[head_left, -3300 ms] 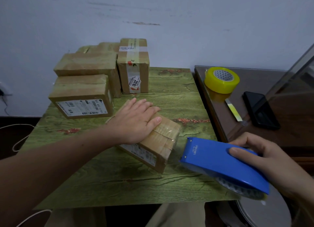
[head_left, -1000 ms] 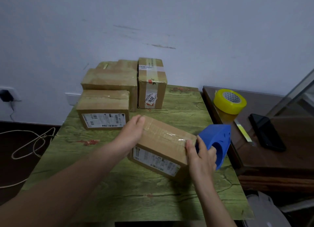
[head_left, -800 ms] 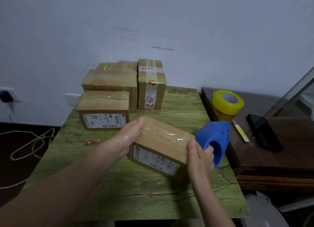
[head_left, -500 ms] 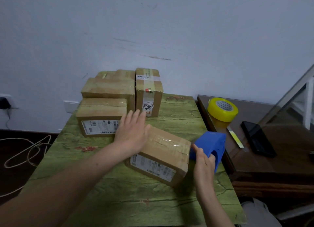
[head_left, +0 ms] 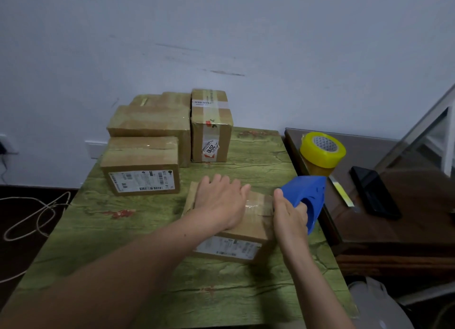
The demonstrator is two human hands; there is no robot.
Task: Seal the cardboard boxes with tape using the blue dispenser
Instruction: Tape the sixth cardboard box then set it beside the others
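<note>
— Which step?
— Seemed mid-seal on the near box [head_left: 253, 226], front of the table [head_left: 123, 242]; pressed it flat-palmed with the left hand [head_left: 221, 203]; gripped the blue dispenser [head_left: 307, 193] in the right hand [head_left: 289, 216], at its right edge.
— Next?
— Likely called for tearing the tape; then smoothing the end.

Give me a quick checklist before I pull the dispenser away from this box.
1. Hold: left hand presses flat on the box top: ok.
2. Grip: right hand wraps the blue dispenser: ok.
3. Position: dispenser at the box's right end: ok.
4. Seam: tape strip lies across the top: ok.
5. Cut: tape free of the dispenser: cannot tell.
6. Support: box sits fully on the green table: ok.
</note>
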